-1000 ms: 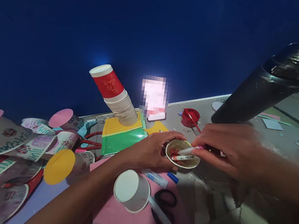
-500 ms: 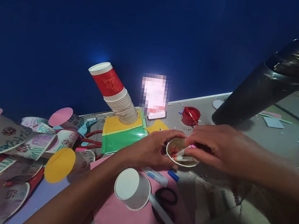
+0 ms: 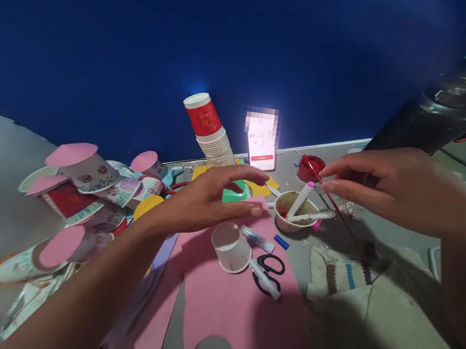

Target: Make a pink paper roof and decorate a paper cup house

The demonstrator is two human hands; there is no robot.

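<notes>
A thin brush (image 3: 340, 213) is pinched by the right hand (image 3: 381, 184), angled clear of the marker cup (image 3: 295, 212) at seven o'clock; the left hand (image 3: 208, 197) is spread, empty.

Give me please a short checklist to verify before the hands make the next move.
1. Right hand pinches the thin brush: ok.
2. Left hand open and holding nothing, above the pink paper: ok.
3. Small bowl upright, markers leaning inside: ok.
4. Scissors apart from both hands: ok.
5. White cup standing steady: cannot tell.
6. Paint on the brush tip: cannot tell.
</notes>
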